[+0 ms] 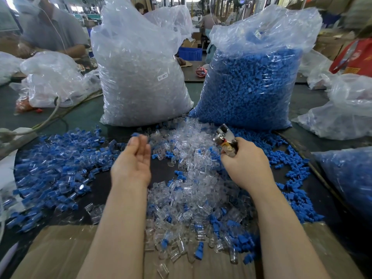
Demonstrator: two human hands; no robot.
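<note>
My left hand (134,158) hovers palm up over the table with its fingers relaxed; a small blue piece (135,134) shows at its fingertips, blurred. My right hand (243,160) grips a small metal tool (223,135) with shiny jaws that point up and left. Between and below my hands lies a heap of clear plastic parts (187,178) mixed with blue ones. To the left spreads a pile of joined blue-and-clear pieces (58,170). Loose blue parts (296,190) lie at the right.
Two tall plastic bags stand behind the heap: one of clear parts (141,73), one of blue parts (253,83). More bags lie at the left (54,79) and right (346,109). Cardboard (60,250) lines the near edge. A person in grey (52,27) works at the far left.
</note>
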